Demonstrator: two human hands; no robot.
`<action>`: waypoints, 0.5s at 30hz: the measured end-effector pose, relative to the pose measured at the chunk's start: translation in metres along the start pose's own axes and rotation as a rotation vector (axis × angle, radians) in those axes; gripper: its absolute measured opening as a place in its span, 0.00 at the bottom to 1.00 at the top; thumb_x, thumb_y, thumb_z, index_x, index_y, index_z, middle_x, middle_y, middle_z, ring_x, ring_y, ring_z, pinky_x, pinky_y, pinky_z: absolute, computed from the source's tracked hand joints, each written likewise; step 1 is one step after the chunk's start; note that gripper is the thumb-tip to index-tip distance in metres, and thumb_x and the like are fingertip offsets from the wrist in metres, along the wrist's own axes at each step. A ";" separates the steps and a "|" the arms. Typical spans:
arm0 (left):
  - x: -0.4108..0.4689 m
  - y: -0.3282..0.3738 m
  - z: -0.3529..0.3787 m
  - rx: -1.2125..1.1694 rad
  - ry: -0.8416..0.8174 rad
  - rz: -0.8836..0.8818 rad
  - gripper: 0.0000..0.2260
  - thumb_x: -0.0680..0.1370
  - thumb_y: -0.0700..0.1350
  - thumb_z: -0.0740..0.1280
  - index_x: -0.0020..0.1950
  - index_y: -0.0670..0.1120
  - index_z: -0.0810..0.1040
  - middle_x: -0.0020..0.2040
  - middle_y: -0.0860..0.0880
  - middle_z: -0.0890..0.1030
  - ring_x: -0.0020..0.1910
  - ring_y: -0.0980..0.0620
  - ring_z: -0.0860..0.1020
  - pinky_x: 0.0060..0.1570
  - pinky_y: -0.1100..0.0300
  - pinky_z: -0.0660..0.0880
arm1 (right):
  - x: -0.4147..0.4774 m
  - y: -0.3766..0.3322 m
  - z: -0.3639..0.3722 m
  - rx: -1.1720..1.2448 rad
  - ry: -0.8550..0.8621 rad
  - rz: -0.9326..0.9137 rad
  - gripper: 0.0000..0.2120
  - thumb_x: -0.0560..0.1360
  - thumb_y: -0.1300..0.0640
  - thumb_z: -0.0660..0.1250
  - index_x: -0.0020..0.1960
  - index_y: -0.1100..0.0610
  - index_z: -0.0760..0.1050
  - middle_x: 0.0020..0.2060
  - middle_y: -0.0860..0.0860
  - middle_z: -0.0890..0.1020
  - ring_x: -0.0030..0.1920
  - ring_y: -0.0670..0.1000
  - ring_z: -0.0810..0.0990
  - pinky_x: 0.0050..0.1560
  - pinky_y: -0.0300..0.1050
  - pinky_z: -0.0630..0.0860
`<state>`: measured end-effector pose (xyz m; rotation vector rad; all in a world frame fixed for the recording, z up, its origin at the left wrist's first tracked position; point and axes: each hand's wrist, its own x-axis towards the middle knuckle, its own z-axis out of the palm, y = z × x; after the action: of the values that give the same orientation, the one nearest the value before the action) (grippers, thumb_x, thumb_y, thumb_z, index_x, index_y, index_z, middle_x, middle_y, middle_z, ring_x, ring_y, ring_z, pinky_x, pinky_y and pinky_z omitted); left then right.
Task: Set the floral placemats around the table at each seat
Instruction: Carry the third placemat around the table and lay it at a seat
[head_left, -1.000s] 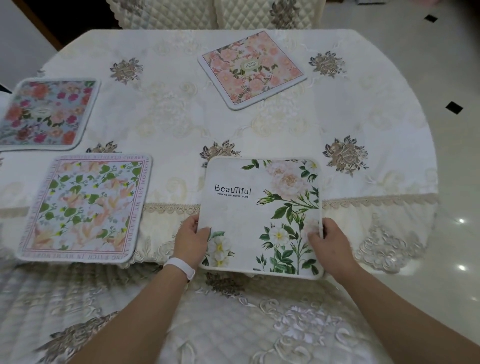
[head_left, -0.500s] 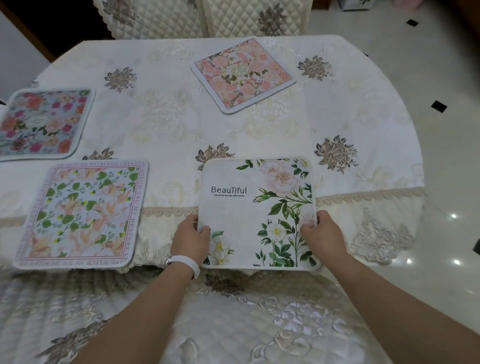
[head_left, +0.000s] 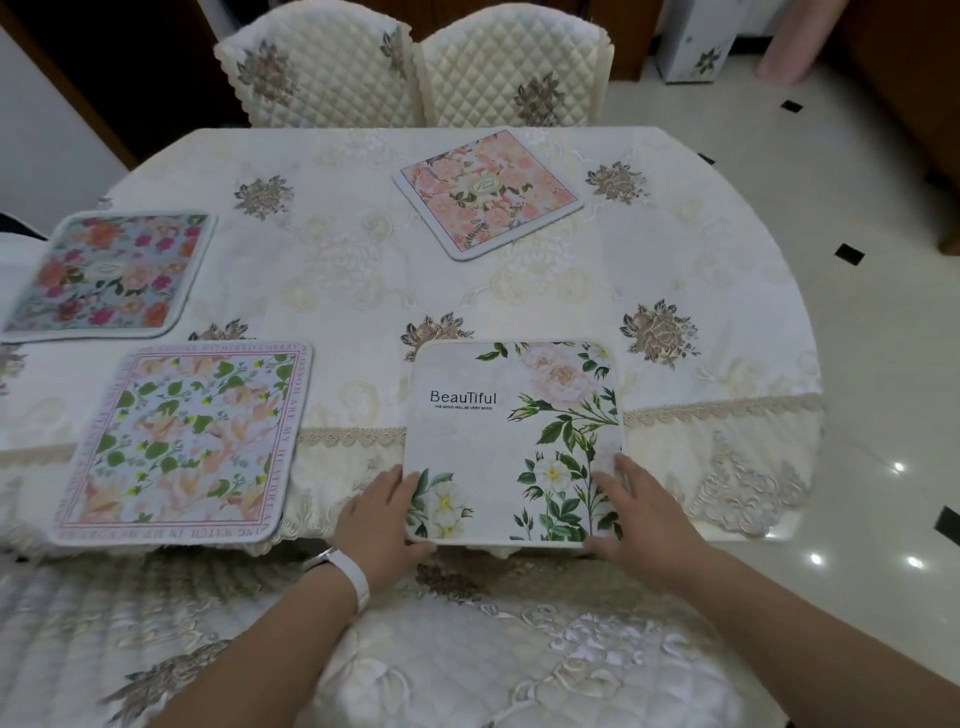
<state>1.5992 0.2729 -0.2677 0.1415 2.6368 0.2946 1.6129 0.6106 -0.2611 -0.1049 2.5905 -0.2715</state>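
A white placemat printed "Beautiful" with green leaves and pale flowers lies at the table's near edge, overhanging it slightly. My left hand grips its lower left corner, thumb on top. My right hand holds the lower right corner, fingers spread over the edge. Three other floral placemats lie on the cream tablecloth: a pink-bordered one at near left, a blue one with red flowers at far left, and a pink rose one at the far side.
Two quilted cream chairs stand behind the table's far side. Quilted chair backs lie just under my arms at the near side. Glossy tiled floor with black insets runs along the right.
The view has tilted up, bringing the far chairs into sight. Both hands have kept their hold on the white placemat's lower corners, and it has slid slightly farther onto the table.
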 end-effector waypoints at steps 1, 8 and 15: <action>0.000 -0.001 0.000 0.012 -0.010 -0.002 0.42 0.71 0.64 0.67 0.78 0.52 0.51 0.79 0.50 0.52 0.77 0.49 0.52 0.73 0.48 0.56 | -0.001 0.001 0.001 -0.008 -0.002 -0.005 0.45 0.71 0.32 0.65 0.79 0.47 0.49 0.79 0.54 0.45 0.78 0.55 0.48 0.76 0.53 0.52; -0.001 -0.002 -0.001 0.043 -0.017 0.002 0.42 0.72 0.65 0.66 0.78 0.52 0.50 0.78 0.50 0.54 0.76 0.49 0.55 0.73 0.49 0.57 | 0.000 0.007 0.008 -0.039 0.025 -0.014 0.46 0.70 0.30 0.63 0.79 0.44 0.46 0.80 0.52 0.44 0.78 0.55 0.47 0.77 0.54 0.52; -0.004 -0.004 0.001 0.016 0.007 0.023 0.39 0.74 0.63 0.65 0.78 0.51 0.51 0.78 0.50 0.54 0.76 0.48 0.55 0.71 0.53 0.59 | -0.001 0.006 0.009 -0.069 0.030 -0.009 0.45 0.71 0.30 0.61 0.79 0.44 0.46 0.80 0.51 0.44 0.78 0.55 0.47 0.75 0.56 0.53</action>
<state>1.6027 0.2685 -0.2680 0.1769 2.6461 0.2818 1.6185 0.6146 -0.2697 -0.1386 2.6299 -0.1879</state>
